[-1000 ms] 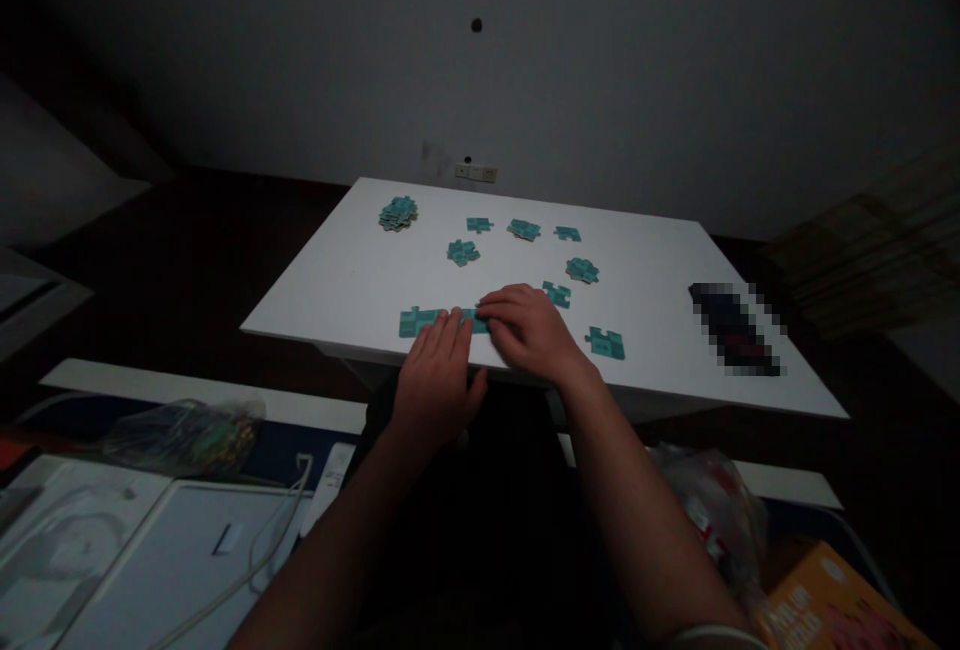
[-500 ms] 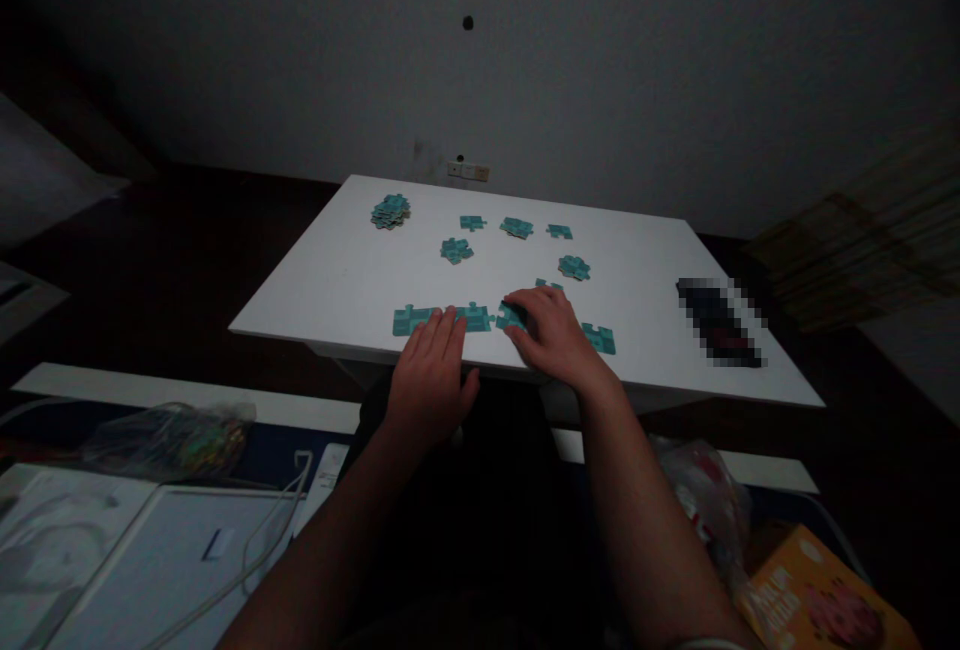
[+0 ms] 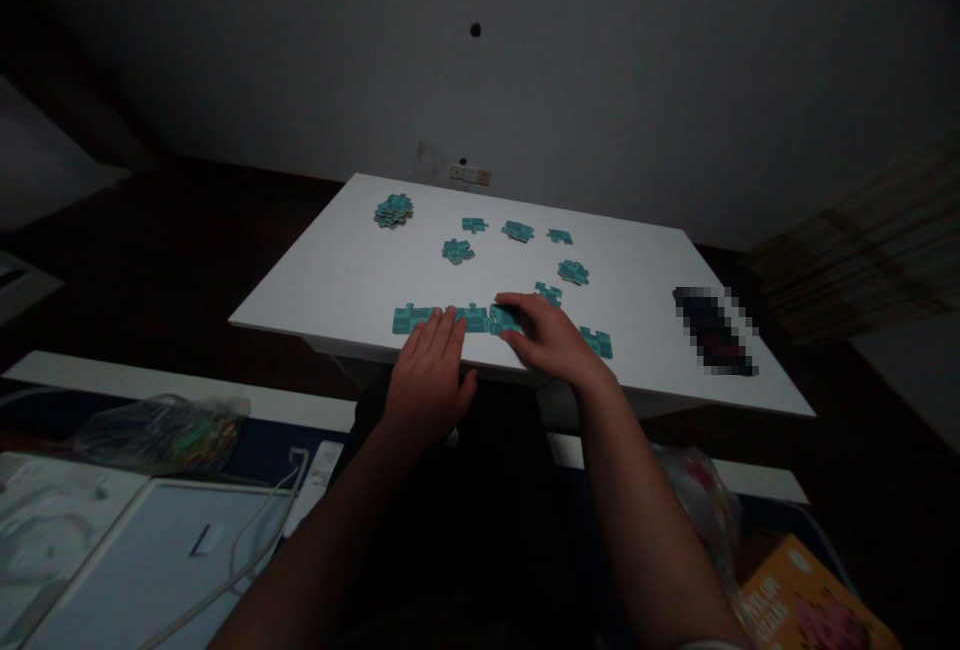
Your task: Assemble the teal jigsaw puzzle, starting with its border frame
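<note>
On the white table (image 3: 337, 270), a row of joined teal jigsaw pieces (image 3: 435, 319) lies near the front edge. My left hand (image 3: 430, 377) rests flat on this row, with its fingertips on the pieces. My right hand (image 3: 550, 338) presses its fingers on a teal jigsaw piece (image 3: 504, 320) that abuts the row's right end. Just beyond that hand lie a loose piece (image 3: 597, 342) and another (image 3: 549, 293). Several more pieces are scattered farther back, and a stacked pile of pieces (image 3: 394, 211) sits at the back left.
A pixelated dark object (image 3: 714, 330) lies at the table's right. A wall socket plate (image 3: 470, 174) sits behind the table. Below the front edge are a plastic bag (image 3: 161, 433), a white power strip (image 3: 315, 482), a white box (image 3: 150, 560) and an orange box (image 3: 806, 602).
My right hand has slid the teal piece left, and it now meets the row's right end. My left hand stays on the row. The view has shifted slightly.
</note>
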`<action>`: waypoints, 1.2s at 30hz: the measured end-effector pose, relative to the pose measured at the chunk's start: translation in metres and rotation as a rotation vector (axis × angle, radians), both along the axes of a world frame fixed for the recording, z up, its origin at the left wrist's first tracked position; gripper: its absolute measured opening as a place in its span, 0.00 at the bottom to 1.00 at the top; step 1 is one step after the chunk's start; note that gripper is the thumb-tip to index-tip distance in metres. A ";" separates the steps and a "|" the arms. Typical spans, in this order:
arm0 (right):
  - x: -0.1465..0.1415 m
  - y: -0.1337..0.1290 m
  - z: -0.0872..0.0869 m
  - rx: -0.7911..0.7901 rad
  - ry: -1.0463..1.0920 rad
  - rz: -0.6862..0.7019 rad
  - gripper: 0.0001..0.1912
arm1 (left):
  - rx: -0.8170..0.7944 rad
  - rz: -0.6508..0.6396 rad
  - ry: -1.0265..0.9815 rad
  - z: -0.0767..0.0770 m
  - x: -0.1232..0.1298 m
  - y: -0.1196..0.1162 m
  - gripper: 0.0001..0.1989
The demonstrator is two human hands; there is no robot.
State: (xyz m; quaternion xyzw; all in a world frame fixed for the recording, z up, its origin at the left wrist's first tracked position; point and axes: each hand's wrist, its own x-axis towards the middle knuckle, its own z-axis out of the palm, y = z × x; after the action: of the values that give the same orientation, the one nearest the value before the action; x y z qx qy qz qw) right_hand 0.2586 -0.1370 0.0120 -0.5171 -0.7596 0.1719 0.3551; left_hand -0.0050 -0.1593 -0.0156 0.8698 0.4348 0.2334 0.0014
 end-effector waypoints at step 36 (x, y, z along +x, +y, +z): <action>0.006 -0.003 -0.004 0.042 0.185 -0.374 0.16 | -0.016 -0.014 -0.017 -0.001 -0.001 -0.001 0.35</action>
State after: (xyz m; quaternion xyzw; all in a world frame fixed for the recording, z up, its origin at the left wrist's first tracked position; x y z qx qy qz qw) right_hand 0.2650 -0.1402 0.0084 -0.6234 -0.6180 0.1338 0.4599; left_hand -0.0060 -0.1600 -0.0162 0.8708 0.4303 0.2373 0.0136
